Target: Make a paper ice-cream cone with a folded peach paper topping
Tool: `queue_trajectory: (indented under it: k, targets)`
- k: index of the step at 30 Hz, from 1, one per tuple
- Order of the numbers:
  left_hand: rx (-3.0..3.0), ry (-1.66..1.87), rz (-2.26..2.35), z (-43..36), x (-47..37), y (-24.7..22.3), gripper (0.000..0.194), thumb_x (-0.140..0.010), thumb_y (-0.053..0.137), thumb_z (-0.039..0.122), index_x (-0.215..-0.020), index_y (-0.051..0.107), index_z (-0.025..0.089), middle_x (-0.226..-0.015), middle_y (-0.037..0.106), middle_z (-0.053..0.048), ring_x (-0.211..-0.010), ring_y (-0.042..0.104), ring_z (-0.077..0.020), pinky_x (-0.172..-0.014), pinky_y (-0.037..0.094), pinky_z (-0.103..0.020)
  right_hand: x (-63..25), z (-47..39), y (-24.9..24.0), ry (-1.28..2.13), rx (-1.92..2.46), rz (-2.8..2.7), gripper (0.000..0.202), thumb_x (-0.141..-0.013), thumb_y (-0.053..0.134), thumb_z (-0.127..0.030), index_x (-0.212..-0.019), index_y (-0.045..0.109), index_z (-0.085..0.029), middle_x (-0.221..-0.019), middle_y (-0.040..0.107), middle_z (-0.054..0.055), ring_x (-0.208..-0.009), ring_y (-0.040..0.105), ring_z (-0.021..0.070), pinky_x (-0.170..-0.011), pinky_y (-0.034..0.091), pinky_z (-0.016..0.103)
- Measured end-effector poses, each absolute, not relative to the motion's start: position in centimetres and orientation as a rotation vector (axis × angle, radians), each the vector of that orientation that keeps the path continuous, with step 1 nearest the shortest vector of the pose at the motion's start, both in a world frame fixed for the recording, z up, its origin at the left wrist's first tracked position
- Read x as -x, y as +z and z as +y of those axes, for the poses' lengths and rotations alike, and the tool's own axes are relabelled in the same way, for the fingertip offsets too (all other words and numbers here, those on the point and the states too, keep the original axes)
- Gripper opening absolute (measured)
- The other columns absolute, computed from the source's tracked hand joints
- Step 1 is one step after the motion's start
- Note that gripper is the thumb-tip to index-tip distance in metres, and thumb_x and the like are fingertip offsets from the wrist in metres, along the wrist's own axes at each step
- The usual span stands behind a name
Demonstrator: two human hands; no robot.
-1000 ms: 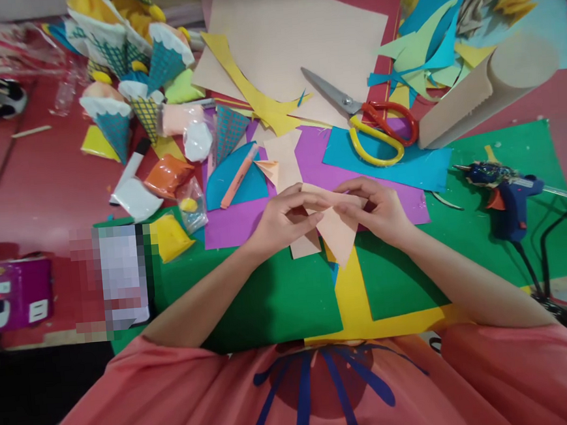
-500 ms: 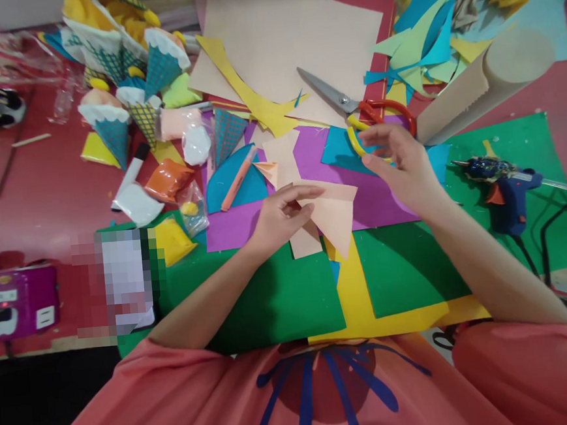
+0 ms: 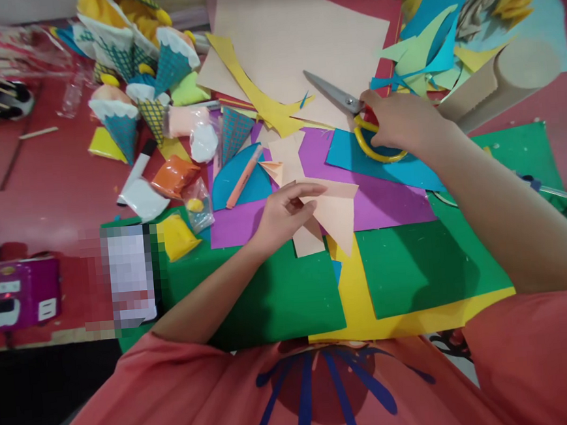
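My left hand (image 3: 288,215) is bent over a pale peach piece of paper (image 3: 340,211), thumb and index finger lying against it; the other fingers are curled and partly hidden. Under this piece runs a peach paper strip (image 3: 286,156), and a small pleated peach paper (image 3: 274,171) lies just beyond the hand. My right hand (image 3: 401,118) is closed around the red handle of a pair of scissors (image 3: 340,96). Their blades point to the far left over a large peach sheet (image 3: 294,35), and the yellow inner grip shows below my fingers.
Decorated paper cones (image 3: 119,124) stand at the back left, near clay packets (image 3: 175,175). An orange marker (image 3: 244,176) lies on blue paper. A paper roll (image 3: 503,80) and cut scraps (image 3: 422,51) are at right. My right forearm mostly hides a glue gun.
My right hand has moved up and right from beside the scissors and closed on their handle. My left hand and the peach paper have stayed in place.
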State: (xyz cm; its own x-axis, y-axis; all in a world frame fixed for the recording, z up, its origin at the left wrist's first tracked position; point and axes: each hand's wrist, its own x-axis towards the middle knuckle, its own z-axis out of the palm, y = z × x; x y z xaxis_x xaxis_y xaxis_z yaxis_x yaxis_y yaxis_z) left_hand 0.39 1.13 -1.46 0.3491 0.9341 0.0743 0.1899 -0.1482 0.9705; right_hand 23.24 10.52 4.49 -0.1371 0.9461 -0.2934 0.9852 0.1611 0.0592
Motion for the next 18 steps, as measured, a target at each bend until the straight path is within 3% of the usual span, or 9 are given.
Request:
queue_trajectory:
  k: [5, 7, 9, 11, 13, 15, 16, 18]
  targets:
    - [-1.570, 0.911, 1.062, 1.1, -0.5, -1.4, 0.021, -0.078, 0.061, 0.023, -0.094, 0.073, 0.018, -0.100, 0.075, -0.006, -0.093, 0.069, -0.0146, -0.073, 0.052, -0.023, -24.0, 10.7, 4.1, -0.191, -1.937, 2.311, 0.049, -0.083, 0.054, -0.026, -0.128, 0.050, -0.007, -0.112, 0.065, 0.028, -0.108, 0.062, 0.0451, -0.081, 0.051, 0.058]
    - [-1.581, 0.917, 1.055, 1.1, -0.5, -1.4, 0.021, -0.078, 0.061, 0.022, -0.094, 0.072, 0.018, -0.101, 0.075, -0.005, -0.094, 0.069, -0.0147, -0.075, 0.052, -0.023, -24.2, 11.0, 4.3, -0.198, -1.985, 2.314, 0.043, -0.090, 0.047, -0.032, -0.124, 0.054, -0.006, -0.113, 0.066, 0.022, -0.112, 0.062, 0.0383, -0.087, 0.050, 0.052]
    - [-1.592, 0.936, 1.048, 1.1, -0.5, -1.3, 0.021, -0.077, 0.060, 0.021, -0.094, 0.072, 0.018, -0.101, 0.075, -0.005, -0.095, 0.068, -0.0147, -0.076, 0.052, -0.023, -24.5, 11.3, 5.0, -0.314, -2.045, 2.297, 0.047, -0.092, 0.039, -0.034, -0.121, 0.056, -0.002, -0.106, 0.065, 0.010, -0.110, 0.064, 0.0270, -0.087, 0.047, 0.039]
    - [-1.603, 0.951, 1.045, 1.2, -0.5, -1.1, 0.021, -0.077, 0.060, 0.020, -0.094, 0.072, 0.018, -0.101, 0.074, -0.005, -0.094, 0.068, -0.0144, -0.074, 0.052, -0.023, -24.9, 11.0, 6.1, -0.759, -2.270, 2.330, 0.048, -0.084, 0.053, -0.037, -0.121, 0.056, -0.005, -0.083, 0.062, -0.003, -0.079, 0.069, 0.0130, -0.072, 0.047, 0.028]
    - [-1.614, 0.945, 1.040, 1.3, -0.4, -0.5, 0.021, -0.078, 0.061, 0.023, -0.095, 0.072, 0.019, -0.102, 0.074, -0.005, -0.092, 0.068, -0.0142, -0.070, 0.052, -0.022, -25.2, 9.9, 7.5, -1.477, -2.298, 2.380, 0.051, -0.081, 0.064, -0.029, -0.127, 0.049, -0.011, -0.054, 0.052, -0.012, -0.046, 0.054, 0.0033, -0.053, 0.044, 0.020]
    - [-1.631, 0.923, 1.035, 1.4, -0.2, 0.4, 0.022, -0.080, 0.063, 0.029, -0.097, 0.072, 0.019, -0.104, 0.073, -0.005, -0.091, 0.067, -0.0142, -0.066, 0.051, -0.021, -25.4, 8.2, 8.9, -1.908, -2.208, 2.464, 0.029, -0.082, 0.064, -0.025, -0.107, 0.055, -0.013, -0.049, 0.050, -0.013, -0.039, 0.048, 0.0022, -0.044, 0.039, 0.014]
    - [-1.641, 0.937, 1.036, 1.4, -0.1, 0.9, 0.023, -0.080, 0.063, 0.030, -0.097, 0.072, 0.019, -0.102, 0.073, -0.005, -0.089, 0.067, -0.0140, -0.065, 0.051, -0.021, -25.5, 7.2, 9.5, -2.077, -2.135, 2.466, 0.025, -0.085, 0.062, -0.031, -0.104, 0.054, -0.017, -0.057, 0.055, -0.011, -0.042, 0.050, 0.0025, -0.043, 0.041, 0.015]
    - [-1.659, 0.924, 1.081, 1.4, 0.2, 2.1, 0.022, -0.079, 0.065, 0.028, -0.099, 0.072, 0.020, -0.102, 0.074, -0.004, -0.086, 0.067, -0.0133, -0.065, 0.052, -0.022, -25.6, 5.1, 10.4, -2.266, -1.998, 2.449, 0.036, -0.083, 0.058, -0.053, -0.096, 0.056, -0.019, -0.061, 0.055, -0.009, -0.039, 0.046, 0.0014, -0.035, 0.034, 0.012]
